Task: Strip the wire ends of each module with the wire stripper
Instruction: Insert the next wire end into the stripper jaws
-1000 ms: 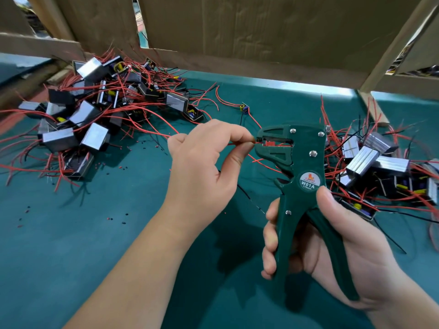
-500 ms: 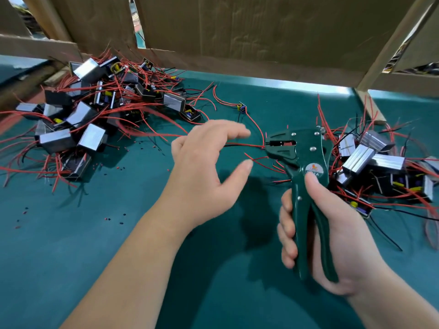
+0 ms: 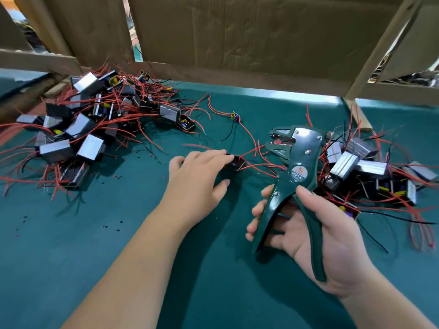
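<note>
My right hand (image 3: pixel 306 236) grips the handles of the dark green wire stripper (image 3: pixel 294 176), held upright with its jaws apart and nothing between them. My left hand (image 3: pixel 199 176) lies flat and low over the green mat, fingers straight, fingertips touching a small black module (image 3: pixel 236 163) whose red wires run right toward the stripper. A pile of modules with red wires (image 3: pixel 78 138) lies at the left. A second pile of modules (image 3: pixel 363 169) lies at the right behind the stripper.
Cardboard walls (image 3: pixel 249 43) close off the back of the green mat (image 3: pixel 71 257). A lone small part with red and black wires (image 3: pixel 235 116) lies mid-table. Tiny bits of stripped insulation (image 3: pixel 114 225) dot the mat at the left.
My left hand let go of the red wire at the stripper jaws, opened, and dropped onto the black module. The stripper moved right and its handles opened.
</note>
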Demonstrator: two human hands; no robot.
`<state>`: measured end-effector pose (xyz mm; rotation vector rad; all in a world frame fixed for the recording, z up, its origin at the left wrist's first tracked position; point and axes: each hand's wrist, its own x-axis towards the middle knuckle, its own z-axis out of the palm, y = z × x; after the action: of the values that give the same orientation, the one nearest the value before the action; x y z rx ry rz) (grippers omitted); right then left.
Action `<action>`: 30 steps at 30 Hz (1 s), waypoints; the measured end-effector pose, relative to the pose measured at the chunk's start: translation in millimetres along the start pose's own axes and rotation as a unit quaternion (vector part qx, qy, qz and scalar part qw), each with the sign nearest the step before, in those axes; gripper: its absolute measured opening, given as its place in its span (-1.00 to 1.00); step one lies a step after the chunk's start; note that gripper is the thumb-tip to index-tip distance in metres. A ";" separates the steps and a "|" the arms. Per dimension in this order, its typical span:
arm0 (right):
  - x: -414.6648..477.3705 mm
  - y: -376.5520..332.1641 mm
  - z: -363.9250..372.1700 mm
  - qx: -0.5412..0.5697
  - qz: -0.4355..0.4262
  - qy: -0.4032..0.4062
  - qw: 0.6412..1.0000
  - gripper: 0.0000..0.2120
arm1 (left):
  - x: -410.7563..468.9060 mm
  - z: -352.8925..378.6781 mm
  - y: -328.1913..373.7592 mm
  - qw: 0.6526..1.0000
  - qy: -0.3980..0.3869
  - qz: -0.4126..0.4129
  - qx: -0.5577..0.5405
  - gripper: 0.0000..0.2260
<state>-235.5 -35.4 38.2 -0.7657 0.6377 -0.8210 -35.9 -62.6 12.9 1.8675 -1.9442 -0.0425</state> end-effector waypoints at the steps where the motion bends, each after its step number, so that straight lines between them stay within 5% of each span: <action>1: 0.2 0.4 0.2 0.006 -0.015 -0.005 1.000 -0.51 | 0.8 -1.0 0.2 1.000 0.016 -0.008 0.009 -0.71; 7: 1.7 2.4 3.7 0.054 -0.050 -0.004 0.997 -0.35 | 2.1 -7.7 2.2 0.993 0.084 -0.081 0.011 -0.91; 18: 1.7 0.2 0.9 0.021 -0.011 0.008 1.000 -0.28 | 1.9 -24.9 -13.5 0.945 0.232 -0.226 -0.041 -0.90; 30: -0.6 -8.4 1.1 0.059 -0.004 -0.040 0.997 -0.33 | 2.0 -23.9 -14.1 0.940 0.221 -0.249 -0.070 -0.92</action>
<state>-238.4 -38.4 45.6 -0.6906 0.5099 -0.8248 -14.7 -59.0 30.5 2.0146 -1.1180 0.0771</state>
